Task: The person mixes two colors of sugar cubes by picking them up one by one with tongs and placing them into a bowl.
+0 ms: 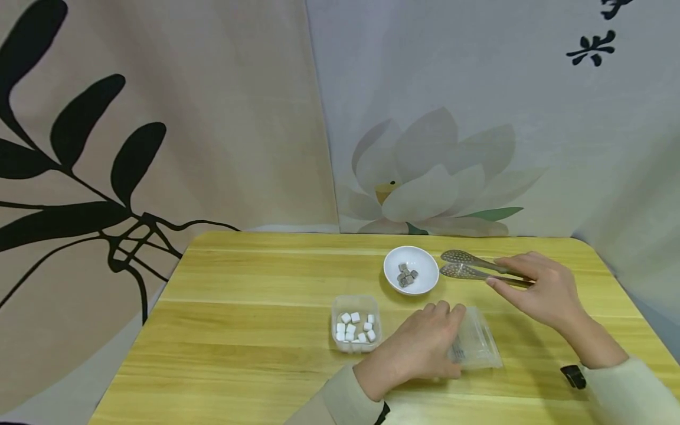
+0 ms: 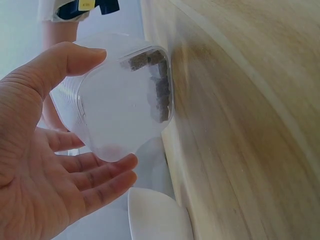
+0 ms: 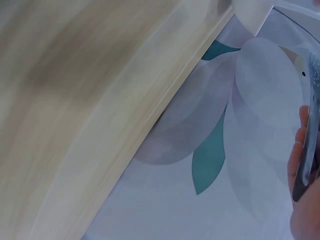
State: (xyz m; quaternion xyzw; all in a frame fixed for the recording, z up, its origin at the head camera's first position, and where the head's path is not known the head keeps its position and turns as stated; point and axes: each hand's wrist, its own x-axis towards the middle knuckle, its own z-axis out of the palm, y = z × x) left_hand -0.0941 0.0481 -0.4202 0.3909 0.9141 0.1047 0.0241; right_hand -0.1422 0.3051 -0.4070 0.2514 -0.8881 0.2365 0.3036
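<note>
My left hand grips a clear plastic container between thumb and fingers, close over the table. Several grey-brown cubes lie along the bottom of it in the left wrist view. My right hand holds metal tongs with perforated tips, their two arms slightly apart. The tips point left beside a white bowl with several grey cubes inside. Left of my left hand stands a second clear container with several white cubes.
The wooden table spreads out to the left of the containers. Its back edge meets a hanging curtain printed with dark leaves and a pale flower.
</note>
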